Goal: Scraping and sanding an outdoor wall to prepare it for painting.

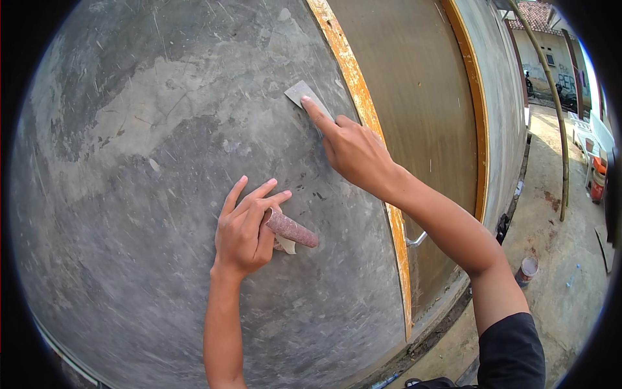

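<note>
My right hand (343, 139) grips a flat grey scraper blade (298, 92), its index finger pressed on the blade against the grey, scuffed wall (149, 246), just left of a door frame (345, 52) with flaking orange and white paint. Lower down, my left hand (246, 230) rests its outstretched fingertips on the wall while holding a rolled piece of reddish-brown sandpaper (293, 228) with a pale torn flap under it. The scraper's handle end is hidden by my right hand.
A brown door (414, 91) with a metal handle stands right of me. Along the concrete path (544, 259) are a can (527, 270), a long leaning pole (558, 129), white plastic chairs (599, 133) and an orange-red container (598, 178). Motorbikes stand farther back.
</note>
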The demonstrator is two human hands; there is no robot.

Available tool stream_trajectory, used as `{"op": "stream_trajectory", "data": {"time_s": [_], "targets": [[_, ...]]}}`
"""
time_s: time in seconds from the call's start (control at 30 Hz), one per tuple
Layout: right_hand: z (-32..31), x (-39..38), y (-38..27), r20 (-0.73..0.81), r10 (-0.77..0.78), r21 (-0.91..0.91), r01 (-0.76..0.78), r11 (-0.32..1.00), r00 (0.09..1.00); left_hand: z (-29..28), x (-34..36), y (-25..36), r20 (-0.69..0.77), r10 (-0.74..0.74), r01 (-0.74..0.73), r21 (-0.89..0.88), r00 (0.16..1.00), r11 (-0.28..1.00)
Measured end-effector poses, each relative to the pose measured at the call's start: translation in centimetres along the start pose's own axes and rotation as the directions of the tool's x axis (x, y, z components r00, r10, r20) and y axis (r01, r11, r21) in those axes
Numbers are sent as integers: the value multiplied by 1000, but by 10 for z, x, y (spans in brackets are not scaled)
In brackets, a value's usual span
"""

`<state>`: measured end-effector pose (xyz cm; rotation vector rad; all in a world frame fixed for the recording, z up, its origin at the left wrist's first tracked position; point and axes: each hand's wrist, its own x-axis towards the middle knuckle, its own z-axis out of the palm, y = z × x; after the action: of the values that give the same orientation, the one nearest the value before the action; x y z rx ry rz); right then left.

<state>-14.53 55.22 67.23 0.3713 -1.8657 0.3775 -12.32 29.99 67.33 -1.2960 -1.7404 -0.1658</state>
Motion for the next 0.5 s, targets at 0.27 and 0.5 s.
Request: {"op": "stream_trajectory", "data": {"time_s": [0.27,0.5], "targets": [[-1,-18,-4,82,15,65,-21,998,997,-1,0,3,-10,-26,26,-10,1000,1000],[2,-14,-18,23,6,73,-8,997,1000,-2,-5,1,-47,-28,27,-21,999,999]]}}
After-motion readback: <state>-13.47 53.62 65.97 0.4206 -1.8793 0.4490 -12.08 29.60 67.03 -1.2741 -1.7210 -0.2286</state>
